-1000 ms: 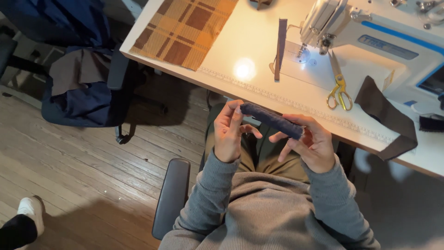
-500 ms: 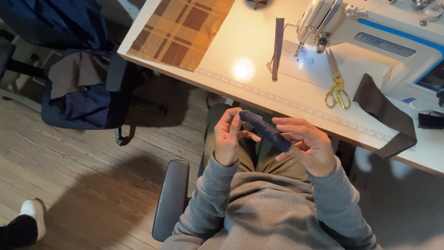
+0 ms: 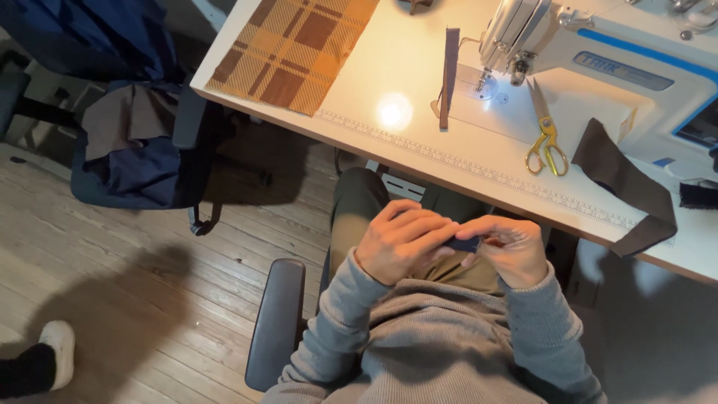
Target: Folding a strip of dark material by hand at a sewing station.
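Note:
My left hand (image 3: 404, 239) and my right hand (image 3: 512, 247) meet over my lap, both closed on a small dark blue fabric strip (image 3: 465, 244). Only a short piece of the strip shows between the fingers; the rest is hidden under my hands. I sit below the front edge of the white sewing table (image 3: 419, 142). On it stand a white sewing machine (image 3: 598, 67), a thin dark strip (image 3: 449, 75) by the needle, gold-handled scissors (image 3: 546, 135) and a brown fabric band (image 3: 628, 187) hanging over the edge.
An orange-brown plaid cloth (image 3: 299, 49) lies at the table's left end. A chair draped with dark blue and brown fabric (image 3: 134, 135) stands to the left on the wooden floor. My chair's black armrest (image 3: 277, 322) is at my left. A foot in a white shoe (image 3: 52, 348) shows bottom left.
My hands have drawn together and folded over the blue strip, which was stretched out and plainly visible between them before; now most of it is covered.

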